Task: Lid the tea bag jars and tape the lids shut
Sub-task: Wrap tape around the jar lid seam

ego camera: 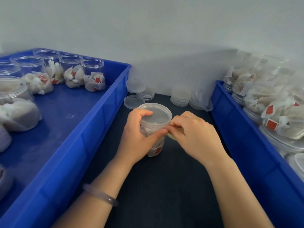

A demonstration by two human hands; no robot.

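The jar [154, 139] is stood upright on the dark tabletop [164, 186], in a narrow lane bounded by two blue crates. The left crate [85, 145] is set just beside the jar, its rim running diag. toward the near-left corner. The right crate [246, 137] is set a bit further off. Behind the jar, the lane is closed by stacks of spare lids [181, 96] and a single loose lid [134, 102] against the wall. Open room is left only in front of the jar, where both forearms are laid.

The jar is gripped by the left hand [139, 139], with the thumb wrapped across its front and the index finger hooked over the lid [158, 113], which is seated on top. A bracelet [100, 195] is worn on that wrist. The right hand [194, 135] is brought in from the jar's right, fingers curled, and a pale strip [171, 137] is pinched at the neck, just below the lid's edge. Whether it is tape can't be told.

Open jars w/ tea bags [93, 74] are stood in the left crate. Filled jars [271, 112] are piled in the right one.
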